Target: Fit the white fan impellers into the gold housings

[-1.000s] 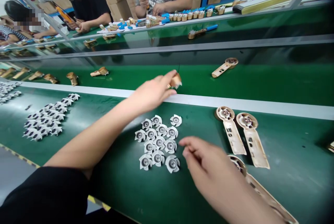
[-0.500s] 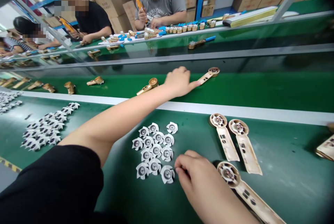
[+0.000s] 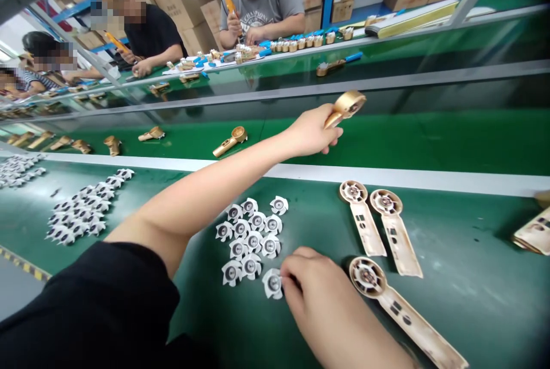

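My left hand (image 3: 315,130), stretched out over the green conveyor belt, is closed around the handle of a gold handheld-fan shell (image 3: 350,104). The shell is lifted and its round head points to the right. Lower down, my right hand (image 3: 315,291) pinches the edge of a grey fan wheel (image 3: 272,283); its fingertips are partly hidden. That wheel lies at the near right corner of a group of similar fan wheels (image 3: 253,241). Right of my right hand, a fan shell half (image 3: 368,277) lies open side up, with two more shell halves (image 3: 354,192) (image 3: 385,203) behind it.
A white strip (image 3: 399,181) divides the worktable from the belt. Gold shells (image 3: 232,141) lie along the belt to the left. More fan wheels (image 3: 79,208) cover the left of the table. Stacked shell parts (image 3: 535,232) sit at the right edge. Co-workers (image 3: 262,5) sit across the line.
My left hand has picked the gold shell up off the belt and turned it. My right hand has shifted slightly left onto the nearest fan wheel. Shells on the belt have moved left.
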Demonstrator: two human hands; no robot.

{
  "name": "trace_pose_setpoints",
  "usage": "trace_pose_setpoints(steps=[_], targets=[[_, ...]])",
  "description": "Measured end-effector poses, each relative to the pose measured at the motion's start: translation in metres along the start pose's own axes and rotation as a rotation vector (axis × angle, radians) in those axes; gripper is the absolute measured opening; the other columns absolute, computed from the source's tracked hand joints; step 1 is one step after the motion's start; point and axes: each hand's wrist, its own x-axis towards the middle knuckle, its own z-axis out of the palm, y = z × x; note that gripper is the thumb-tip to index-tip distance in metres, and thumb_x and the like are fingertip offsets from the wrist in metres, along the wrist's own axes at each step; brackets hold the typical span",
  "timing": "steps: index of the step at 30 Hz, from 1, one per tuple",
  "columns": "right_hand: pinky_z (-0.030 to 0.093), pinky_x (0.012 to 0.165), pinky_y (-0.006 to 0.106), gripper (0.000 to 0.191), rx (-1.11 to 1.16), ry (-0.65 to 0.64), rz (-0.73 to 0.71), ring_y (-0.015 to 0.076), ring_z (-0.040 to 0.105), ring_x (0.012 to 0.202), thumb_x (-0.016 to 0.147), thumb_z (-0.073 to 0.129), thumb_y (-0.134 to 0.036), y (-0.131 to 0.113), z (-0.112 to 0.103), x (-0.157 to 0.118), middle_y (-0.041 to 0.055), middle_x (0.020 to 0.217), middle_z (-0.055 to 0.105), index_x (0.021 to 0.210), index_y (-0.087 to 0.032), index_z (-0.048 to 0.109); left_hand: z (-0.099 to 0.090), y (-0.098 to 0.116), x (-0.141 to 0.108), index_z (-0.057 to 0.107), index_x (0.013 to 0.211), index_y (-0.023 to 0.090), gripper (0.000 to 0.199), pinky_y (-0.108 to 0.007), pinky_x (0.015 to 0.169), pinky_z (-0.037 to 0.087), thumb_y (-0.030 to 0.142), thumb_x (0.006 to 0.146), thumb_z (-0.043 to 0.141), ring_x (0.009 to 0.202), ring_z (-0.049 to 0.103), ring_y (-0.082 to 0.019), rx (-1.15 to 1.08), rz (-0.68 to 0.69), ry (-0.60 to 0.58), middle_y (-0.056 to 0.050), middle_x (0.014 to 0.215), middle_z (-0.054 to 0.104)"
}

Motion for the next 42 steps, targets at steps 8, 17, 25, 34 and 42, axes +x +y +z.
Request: trace_pose_setpoints(steps=[8, 17, 25, 34, 42], targets=[[0.040, 0.043, 0.022, 0.020, 0.276, 0.386, 0.067, 0.0133, 0.060, 0.050, 0.092, 0.051, -0.040, 0.008, -0.040, -0.007, -0.0038, 0.063, 0.066, 0.081, -0.026, 0.059, -0.009, -0.003, -0.148, 0.034, 0.148, 0.030, 0.054, -0.024, 0.067, 0.048, 0.027, 0.099, 0.054, 0.073, 0.060, -0.012, -0.164, 0.071, -0.048, -0.002, 0.107, 0.066], [0.048, 0.045, 0.025, 0.021, 0.238, 0.688, 0.118, 0.0161, 0.066, 0.054, 0.090, 0.057, -0.045, 0.006, -0.041, -0.009, 0.0002, 0.069, 0.071, 0.087, -0.027, 0.066, 0.000, 0.008, -0.176, 0.028, 0.156, 0.035, 0.058, -0.022, 0.060, 0.042, 0.026, 0.102, 0.047, 0.061, 0.052, -0.011, -0.080, 0.099, -0.124, 0.002, 0.086, 0.065], [0.050, 0.053, 0.027, 0.020, 0.285, 0.722, 0.142, 0.0169, 0.068, 0.063, 0.091, 0.058, -0.046, 0.003, -0.039, -0.008, -0.0004, 0.075, 0.072, 0.090, -0.028, 0.067, 0.001, 0.011, -0.177, 0.030, 0.155, 0.035, 0.055, -0.023, 0.068, 0.049, 0.027, 0.102, 0.044, 0.077, 0.067, -0.015, 0.036, 0.085, -0.097, -0.002, 0.111, 0.073], [0.054, 0.058, 0.026, 0.026, 0.945, 0.585, 0.220, 0.0175, 0.069, 0.068, 0.091, 0.063, -0.046, 0.008, -0.039, 0.004, 0.0001, 0.079, 0.070, 0.105, -0.026, 0.055, 0.004, 0.006, -0.175, 0.026, 0.156, 0.033, 0.059, -0.023, 0.061, 0.047, 0.027, 0.101, 0.048, 0.073, 0.070, -0.017, 0.142, 0.141, -0.113, -0.004, 0.113, 0.075], [0.050, 0.078, 0.036, 0.025, 0.130, 0.209, 0.002, 0.0206, 0.066, 0.086, 0.097, 0.044, -0.018, 0.005, 0.002, 0.008, 0.0067, 0.102, 0.067, 0.107, -0.021, 0.066, -0.029, -0.057, -0.092, 0.030, 0.156, 0.020, 0.058, -0.041, 0.089, 0.051, 0.040, 0.103, 0.042, 0.110, 0.066, -0.033, 0.620, -0.192, 0.060, -0.017, 0.126, 0.066]])
